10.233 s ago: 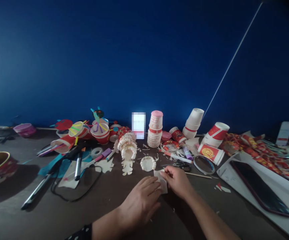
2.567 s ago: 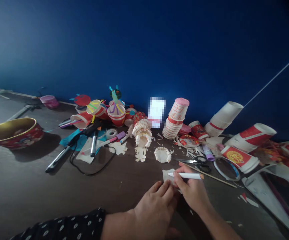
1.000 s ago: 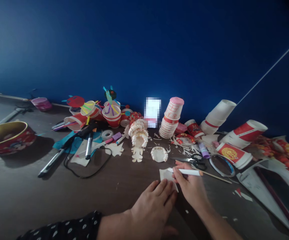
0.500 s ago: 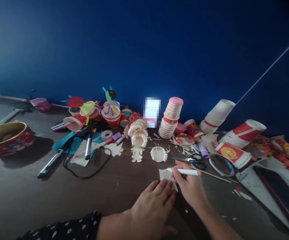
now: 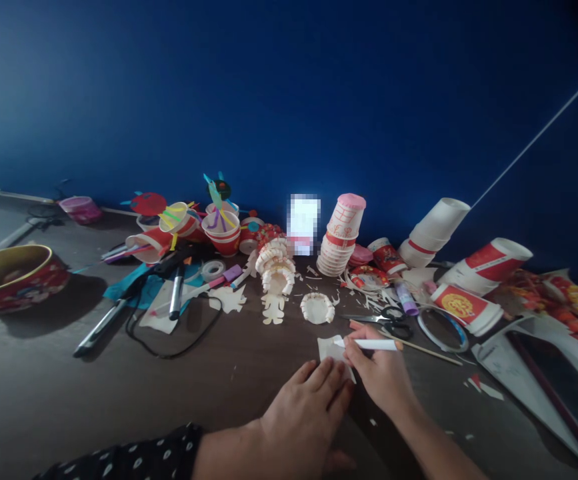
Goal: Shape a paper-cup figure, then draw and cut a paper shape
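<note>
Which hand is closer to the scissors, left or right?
Right. The right hand, holding a white marker, is just below the scissors in view; the left hand, on the paper, is farther, down and left.

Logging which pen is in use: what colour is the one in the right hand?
The pen is white with an orange-tan end; head view.

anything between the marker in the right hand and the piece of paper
Nothing visible: the tip of the white marker, held in the right hand, is over or on the paper. The left hand covers some of its near part, clear of the tip.
</note>
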Demonstrator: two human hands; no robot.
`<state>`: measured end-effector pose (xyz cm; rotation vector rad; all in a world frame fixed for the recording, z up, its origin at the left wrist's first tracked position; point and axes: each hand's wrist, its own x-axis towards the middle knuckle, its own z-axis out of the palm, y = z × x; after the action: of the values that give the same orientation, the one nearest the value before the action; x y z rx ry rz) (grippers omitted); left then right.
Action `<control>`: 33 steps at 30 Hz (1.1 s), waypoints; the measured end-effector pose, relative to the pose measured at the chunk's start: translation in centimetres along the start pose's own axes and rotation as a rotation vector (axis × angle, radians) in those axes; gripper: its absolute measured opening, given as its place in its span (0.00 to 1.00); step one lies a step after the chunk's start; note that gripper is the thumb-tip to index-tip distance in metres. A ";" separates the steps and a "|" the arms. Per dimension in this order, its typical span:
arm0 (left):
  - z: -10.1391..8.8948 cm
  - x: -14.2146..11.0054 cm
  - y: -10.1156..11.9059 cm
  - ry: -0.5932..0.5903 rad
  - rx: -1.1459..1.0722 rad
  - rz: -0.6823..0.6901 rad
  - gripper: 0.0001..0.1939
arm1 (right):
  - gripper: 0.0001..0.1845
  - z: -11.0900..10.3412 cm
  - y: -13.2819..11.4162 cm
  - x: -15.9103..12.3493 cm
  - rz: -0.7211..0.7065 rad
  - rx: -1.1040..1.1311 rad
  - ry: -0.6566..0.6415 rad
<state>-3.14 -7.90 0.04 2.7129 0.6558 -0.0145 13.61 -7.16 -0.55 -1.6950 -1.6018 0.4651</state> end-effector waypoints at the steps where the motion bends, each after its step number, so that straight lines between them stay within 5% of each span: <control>1: 0.0 0.0 0.0 -0.004 0.002 0.001 0.37 | 0.10 0.0 -0.1 0.0 -0.006 -0.008 0.005; 33: 0.2 0.0 0.1 0.005 0.048 -0.007 0.37 | 0.12 -0.2 -0.5 -0.1 0.083 0.011 0.034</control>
<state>-3.12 -8.06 -0.10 2.7579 0.6752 -0.0256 13.41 -7.36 -0.11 -1.7568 -1.5064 0.4826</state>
